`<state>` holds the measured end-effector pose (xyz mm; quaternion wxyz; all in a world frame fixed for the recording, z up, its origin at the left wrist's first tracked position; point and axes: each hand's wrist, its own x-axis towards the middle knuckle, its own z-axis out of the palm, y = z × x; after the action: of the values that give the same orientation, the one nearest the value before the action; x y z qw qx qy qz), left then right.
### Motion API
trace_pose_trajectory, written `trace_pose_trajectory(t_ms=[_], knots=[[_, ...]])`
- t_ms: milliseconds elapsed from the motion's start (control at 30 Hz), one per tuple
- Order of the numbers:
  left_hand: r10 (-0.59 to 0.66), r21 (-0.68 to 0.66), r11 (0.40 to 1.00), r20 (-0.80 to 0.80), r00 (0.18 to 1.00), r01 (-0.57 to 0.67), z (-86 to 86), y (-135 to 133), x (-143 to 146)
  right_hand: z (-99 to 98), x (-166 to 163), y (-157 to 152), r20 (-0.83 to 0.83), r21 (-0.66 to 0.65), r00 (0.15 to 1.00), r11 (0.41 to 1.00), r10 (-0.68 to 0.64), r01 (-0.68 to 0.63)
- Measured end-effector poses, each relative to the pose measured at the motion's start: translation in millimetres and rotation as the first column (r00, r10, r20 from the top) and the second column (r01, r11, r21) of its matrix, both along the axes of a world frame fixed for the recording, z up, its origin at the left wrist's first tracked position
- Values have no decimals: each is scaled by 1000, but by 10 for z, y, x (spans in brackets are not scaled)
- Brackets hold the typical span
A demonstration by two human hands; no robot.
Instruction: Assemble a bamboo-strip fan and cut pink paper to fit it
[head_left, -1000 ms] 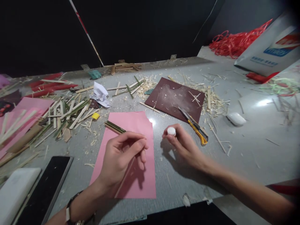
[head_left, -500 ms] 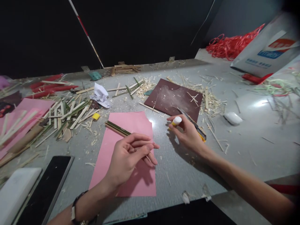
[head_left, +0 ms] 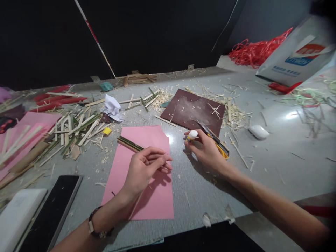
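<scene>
My right hand (head_left: 207, 148) is closed around a small glue stick (head_left: 192, 135) with a white cap and yellow body, at the right of the pink paper. Beside that hand lies a yellow-handled cutter knife (head_left: 217, 141). Over the pink sheet (head_left: 160, 206) hovers my left hand (head_left: 147, 168), thumb and fingers pinched together; what they hold is hidden. A thin pale strip (head_left: 135, 205) shows on the sheet side of that hand, and I cannot tell whether the fingers grip it. Beyond its knuckles, a bundle of green-brown bamboo sticks (head_left: 128, 143) rests on the sheet.
A dark brown board (head_left: 181, 108) with dust and shavings lies beyond. Cut bamboo strips (head_left: 78, 127), crumpled white paper (head_left: 112, 106) and a yellow piece (head_left: 107, 131) are at left. A black phone (head_left: 54, 210) lies near the front left; a white mouse (head_left: 258, 132) at right.
My left hand has shifted slightly left, and the thin strip now shows below it. My right hand still holds the glue stick, now a little further left in view.
</scene>
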<state>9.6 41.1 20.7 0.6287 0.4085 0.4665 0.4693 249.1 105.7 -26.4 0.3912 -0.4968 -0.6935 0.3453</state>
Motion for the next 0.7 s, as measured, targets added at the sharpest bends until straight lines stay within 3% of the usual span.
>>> trace_pose_trajectory(t_ms=[67,133,200,233,267,300,333,400,533,700], knots=[[-9,3,1000,4,1000,9,2,1,-1,58,9,-37,13,53,1000,998,-26,25],[-22,4,1000,16,1000,22,21,-21,-2,178,25,-124,8,217,994,970,-112,108],[-52,0,999,39,998,52,40,-67,0,353,35,-256,-52,471,982,863,-179,182],[-87,-7,996,60,994,87,45,-97,4,447,31,-330,-99,550,986,819,-131,164],[-133,-15,991,83,988,135,45,-129,10,536,19,-401,-108,561,994,827,27,38],[-191,-24,980,118,974,195,39,-162,19,611,-2,-467,-87,462,971,873,222,-158],[-256,-35,964,166,952,265,25,-193,28,667,-31,-521,-84,338,920,879,384,-336],[-371,-54,914,288,883,401,-20,-246,46,711,-97,-595,-157,182,816,829,556,-529],[-445,-68,848,448,775,526,-130,-309,68,610,-195,-641,-306,100,737,790,603,-605],[-432,-39,854,502,749,519,-187,-351,85,503,-241,-664,-442,86,682,784,583,-615]])
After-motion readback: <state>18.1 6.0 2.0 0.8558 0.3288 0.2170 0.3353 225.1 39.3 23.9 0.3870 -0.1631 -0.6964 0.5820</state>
